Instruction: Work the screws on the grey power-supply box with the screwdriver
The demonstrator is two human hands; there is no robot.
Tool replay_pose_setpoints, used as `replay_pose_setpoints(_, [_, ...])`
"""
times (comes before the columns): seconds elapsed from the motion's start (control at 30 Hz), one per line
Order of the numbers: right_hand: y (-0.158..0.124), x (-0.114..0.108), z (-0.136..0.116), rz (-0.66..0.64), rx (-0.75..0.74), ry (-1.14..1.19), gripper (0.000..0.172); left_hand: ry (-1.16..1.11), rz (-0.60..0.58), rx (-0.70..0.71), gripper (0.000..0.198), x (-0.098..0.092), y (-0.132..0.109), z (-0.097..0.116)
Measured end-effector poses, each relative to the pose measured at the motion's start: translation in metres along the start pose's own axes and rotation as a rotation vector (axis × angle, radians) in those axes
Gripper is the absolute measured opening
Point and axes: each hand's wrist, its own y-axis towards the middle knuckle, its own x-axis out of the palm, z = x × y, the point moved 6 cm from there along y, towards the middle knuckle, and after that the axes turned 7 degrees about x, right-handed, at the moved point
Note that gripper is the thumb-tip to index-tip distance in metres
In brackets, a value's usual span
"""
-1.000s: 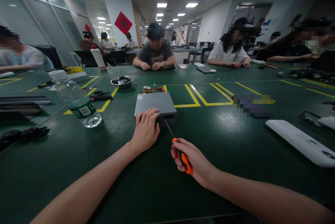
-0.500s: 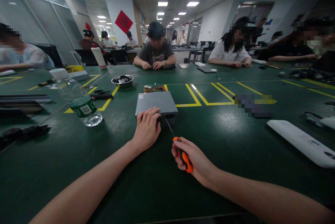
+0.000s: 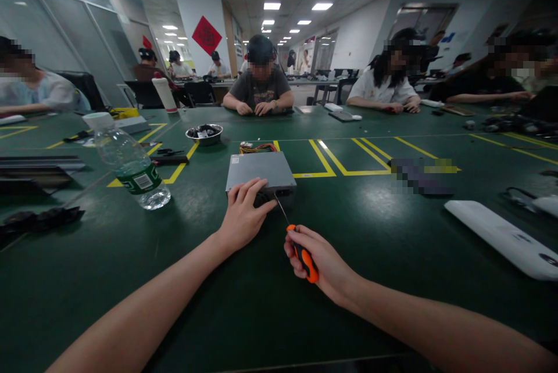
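Note:
A grey computer power supply (image 3: 261, 168) lies on the green table, its cables bunched behind it. My left hand (image 3: 244, 210) grips its near left edge, fingers over the top and thumb stretched across the front face towards the screwdriver's tip. In my right hand (image 3: 320, 259) is a screwdriver (image 3: 308, 264) with an orange and black handle. Its thin shaft slants up to the front face near the top edge, close to my left thumb. The exact contact point is too small to make out.
To the left stands a tilted-looking water bottle (image 3: 142, 178). Behind it are a metal bowl of small parts (image 3: 204, 135) and a white cup (image 3: 164, 94). A long white device (image 3: 501, 236) lies right. Yellow tape marks the table (image 3: 370, 303). Several people sit around.
My left thumb has moved out to the right, towards the screwdriver's tip. My right hand and the screwdriver have shifted slightly up and left. The power supply has stayed put.

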Motion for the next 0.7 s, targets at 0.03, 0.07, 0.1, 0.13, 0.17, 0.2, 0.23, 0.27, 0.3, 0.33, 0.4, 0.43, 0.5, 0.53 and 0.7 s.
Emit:
replay_pose_setpoints(0.03, [-0.0003, 0.0000, -0.0004, 0.002, -0.001, -0.002, 0.016, -0.002, -0.002, -0.003, 0.025, 0.0003, -0.0003, -0.0007])
replay_pose_setpoints(0.07, [-0.0007, 0.0002, -0.0007, 0.002, -0.002, -0.005, 0.016, -0.003, -0.005, -0.008, 0.027, 0.0006, -0.0004, -0.0013])
replay_pose_setpoints(0.1, [-0.0011, 0.0002, -0.0009, 0.001, -0.005, -0.007, 0.016, -0.003, -0.008, -0.014, 0.028, 0.0011, -0.0004, -0.0019])
replay_pose_setpoints(0.13, [-0.0015, 0.0002, -0.0009, -0.002, -0.007, -0.008, 0.016, -0.002, -0.008, -0.020, 0.029, 0.0015, -0.0001, -0.0023])
replay_pose_setpoints(0.17, [-0.0019, 0.0000, -0.0006, -0.003, -0.009, -0.008, 0.017, -0.001, -0.007, -0.025, 0.030, 0.0017, 0.0002, -0.0025])
replay_pose_setpoints(0.2, [-0.0023, -0.0003, -0.0001, -0.002, -0.008, -0.007, 0.018, 0.001, -0.001, -0.028, 0.031, 0.0017, 0.0006, -0.0025])
replay_pose_setpoints(0.23, [-0.0026, -0.0008, 0.0005, 0.001, -0.010, -0.007, 0.018, 0.002, 0.006, -0.029, 0.031, 0.0016, 0.0008, -0.0025])
replay_pose_setpoints(0.27, [-0.0029, -0.0009, 0.0013, 0.000, -0.009, -0.007, 0.018, 0.003, 0.013, -0.031, 0.031, 0.0015, 0.0010, -0.0024])
replay_pose_setpoints(0.3, [-0.0032, -0.0010, 0.0021, -0.001, -0.009, -0.007, 0.019, 0.003, 0.018, -0.032, 0.031, 0.0015, 0.0009, -0.0024])
replay_pose_setpoints(0.33, [-0.0034, -0.0009, 0.0027, -0.004, -0.010, -0.006, 0.018, 0.002, 0.021, -0.033, 0.031, 0.0016, 0.0007, -0.0024])
replay_pose_setpoints(0.4, [-0.0040, -0.0007, 0.0034, -0.006, -0.011, -0.004, 0.018, -0.001, 0.016, -0.038, 0.032, 0.0023, -0.0002, -0.0028])
replay_pose_setpoints(0.43, [-0.0043, -0.0008, 0.0036, -0.004, -0.008, -0.004, 0.018, -0.003, 0.013, -0.042, 0.032, 0.0026, -0.0006, -0.0031])
replay_pose_setpoints(0.5, [-0.0052, -0.0014, 0.0035, 0.008, 0.000, -0.006, 0.018, -0.007, 0.010, -0.048, 0.032, 0.0028, -0.0011, -0.0035])
replay_pose_setpoints(0.53, [-0.0056, -0.0016, 0.0034, 0.011, 0.005, -0.009, 0.018, -0.009, 0.011, -0.050, 0.032, 0.0026, -0.0012, -0.0036])
replay_pose_setpoints(0.7, [-0.0055, -0.0018, 0.0034, 0.007, 0.016, -0.020, 0.017, -0.019, 0.019, -0.049, 0.031, 0.0012, -0.0005, -0.0030])
